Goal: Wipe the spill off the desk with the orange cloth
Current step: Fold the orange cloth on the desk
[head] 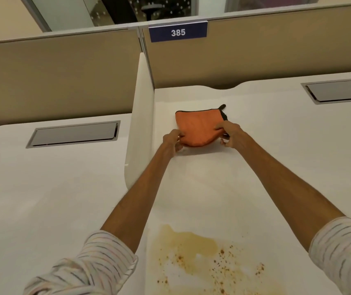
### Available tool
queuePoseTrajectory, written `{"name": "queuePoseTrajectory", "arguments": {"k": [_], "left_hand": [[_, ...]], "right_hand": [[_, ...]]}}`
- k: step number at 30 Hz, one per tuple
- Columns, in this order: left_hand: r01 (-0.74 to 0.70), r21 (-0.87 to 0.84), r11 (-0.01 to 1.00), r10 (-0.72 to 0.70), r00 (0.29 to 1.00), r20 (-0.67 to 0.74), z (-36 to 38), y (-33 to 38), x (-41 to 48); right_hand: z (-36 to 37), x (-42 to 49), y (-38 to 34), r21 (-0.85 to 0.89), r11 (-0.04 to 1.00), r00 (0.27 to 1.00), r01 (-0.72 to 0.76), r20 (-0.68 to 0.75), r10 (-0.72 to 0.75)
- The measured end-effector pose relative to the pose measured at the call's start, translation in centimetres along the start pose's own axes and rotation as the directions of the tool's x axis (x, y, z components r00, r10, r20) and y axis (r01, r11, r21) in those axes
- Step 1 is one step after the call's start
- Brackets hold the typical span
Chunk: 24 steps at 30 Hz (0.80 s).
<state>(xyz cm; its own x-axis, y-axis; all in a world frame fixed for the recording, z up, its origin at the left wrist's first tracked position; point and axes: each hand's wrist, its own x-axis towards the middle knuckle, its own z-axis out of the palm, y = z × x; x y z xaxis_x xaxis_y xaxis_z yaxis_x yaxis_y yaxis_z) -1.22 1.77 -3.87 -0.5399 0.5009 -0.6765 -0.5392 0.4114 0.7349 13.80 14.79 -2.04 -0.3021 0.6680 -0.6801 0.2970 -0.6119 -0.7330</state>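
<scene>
An orange cloth (199,127) with a dark trim and loop lies folded on the white desk (276,150), far from me near the back partition. My left hand (173,139) pinches its near left edge. My right hand (230,133) grips its near right corner. Both arms reach straight out over the desk. A brown spill (193,248) with scattered dark specks spreads on the desk close to me, between my forearms, well apart from the cloth.
A low white divider (139,128) stands just left of the cloth and separates a neighbouring desk. Grey cable hatches (74,134) (340,91) are set into each desk. Beige partition panels with a sign reading 385 (178,31) close off the back.
</scene>
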Motion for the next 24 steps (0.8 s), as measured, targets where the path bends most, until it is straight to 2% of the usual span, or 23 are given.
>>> {"name": "queuePoseTrajectory", "arguments": {"k": [5, 11, 14, 16, 19, 21, 24], "left_hand": [[-0.045, -0.160, 0.986, 0.052, 0.998, 0.042, 1.0, 0.9, -2.9], [-0.195, -0.083, 0.977, 0.198, 0.979, 0.037, 1.5, 2.6, -6.6], [-0.215, -0.027, 0.976, 0.216, 0.975, 0.052, 1.5, 3.5, -9.5], [-0.216, -0.050, 0.975, 0.219, 0.973, 0.078, 1.7, 3.9, -11.5], [-0.213, -0.118, 0.970, 0.230, 0.960, 0.159, 1.7, 4.3, -14.3], [-0.216, -0.096, 0.972, 0.232, 0.951, 0.205, 1.6, 4.2, -16.0], [-0.238, -0.072, 0.969, 0.249, 0.933, 0.262, 0.8, 3.9, -18.5]], "right_hand": [[-1.4, -2.6, -0.7, 0.058, 0.998, 1.000, 0.018, -0.002, -0.018], [-4.7, -6.0, -2.3, -0.018, 0.990, 0.987, 0.143, -0.076, -0.144], [-6.5, -8.6, -3.1, -0.094, 0.986, 0.987, 0.136, -0.072, -0.143], [-7.4, -10.3, -3.5, -0.148, 0.980, 0.987, 0.135, -0.071, -0.147], [-8.8, -12.5, -3.8, -0.158, 0.958, 0.964, 0.239, -0.078, -0.254], [-10.1, -14.1, -3.6, -0.171, 0.933, 0.948, 0.316, 0.012, -0.319], [-12.9, -16.4, -3.1, -0.184, 0.916, 0.913, 0.356, 0.277, -0.299]]}}
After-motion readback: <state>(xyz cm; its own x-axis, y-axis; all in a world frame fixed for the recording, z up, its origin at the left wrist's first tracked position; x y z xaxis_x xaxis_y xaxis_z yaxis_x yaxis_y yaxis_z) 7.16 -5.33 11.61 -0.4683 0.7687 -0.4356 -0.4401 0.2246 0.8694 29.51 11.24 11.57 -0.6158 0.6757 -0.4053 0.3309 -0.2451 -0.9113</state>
